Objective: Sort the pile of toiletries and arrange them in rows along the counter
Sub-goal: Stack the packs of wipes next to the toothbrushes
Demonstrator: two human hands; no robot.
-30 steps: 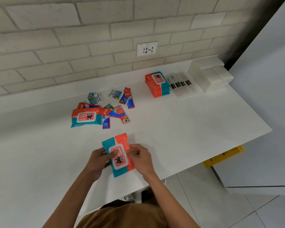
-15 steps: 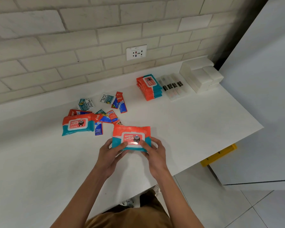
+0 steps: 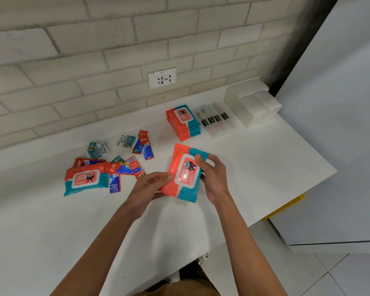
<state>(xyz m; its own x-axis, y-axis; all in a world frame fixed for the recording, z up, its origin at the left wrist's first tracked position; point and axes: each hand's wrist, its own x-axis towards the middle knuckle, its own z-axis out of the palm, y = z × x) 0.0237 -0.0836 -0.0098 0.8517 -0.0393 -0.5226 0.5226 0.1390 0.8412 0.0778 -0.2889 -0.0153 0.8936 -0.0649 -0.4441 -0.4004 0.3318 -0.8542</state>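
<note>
An orange and teal wipes pack point(image 3: 184, 174) is held above the white counter point(image 3: 254, 159) between both hands. My left hand point(image 3: 146, 188) grips its near left edge; my right hand point(image 3: 214, 178) grips its right side, fingers curled over the top. A stack of matching wipes packs point(image 3: 183, 121) lies at the back, beside a row of clear toothbrush packs point(image 3: 215, 120) and stacked white soap bars point(image 3: 252, 107). To the left lies another wipes pack point(image 3: 84, 179) on a loose pile of toothpaste sachets point(image 3: 124, 169) and shampoo sachets point(image 3: 126, 141).
A brick wall with a white socket point(image 3: 162, 78) backs the counter. A tall white cabinet point(image 3: 340, 124) stands at the right end. The counter's front edge runs diagonally near my arms, with a yellow object point(image 3: 284, 207) below it and tiled floor beyond.
The wipes pack has moved up and to the right in both hands, toward the back stack, and turned from lying crosswise to standing tilted on end.
</note>
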